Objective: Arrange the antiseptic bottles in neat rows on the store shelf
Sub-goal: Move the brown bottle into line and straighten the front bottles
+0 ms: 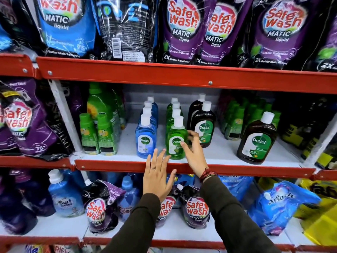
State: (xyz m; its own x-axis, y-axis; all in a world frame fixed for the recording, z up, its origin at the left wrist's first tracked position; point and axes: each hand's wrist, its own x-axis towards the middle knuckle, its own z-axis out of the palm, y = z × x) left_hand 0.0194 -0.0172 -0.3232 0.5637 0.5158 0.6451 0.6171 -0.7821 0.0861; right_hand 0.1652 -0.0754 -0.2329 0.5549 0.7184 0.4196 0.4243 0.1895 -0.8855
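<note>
On the middle shelf (113, 165), Dettol bottles with white caps stand in files running front to back. There is a blue file (145, 141), a green file and a brown file (202, 125). A lone large brown bottle (257, 141) stands apart to the right, near the shelf front. My right hand (194, 154) grips the front green bottle (174, 136), thumb on its label and fingers round its right side. My left hand (157, 178) is spread flat before the shelf edge, its fingertips just below the blue and green front bottles and holding nothing.
Small green bottles (98, 136) stand left of the blue file, and more green bottles (235, 123) are behind the lone brown one. Safewash pouches (182, 30) fill the shelf above. The shelf below holds pouches (196, 209) and blue refills (279, 199).
</note>
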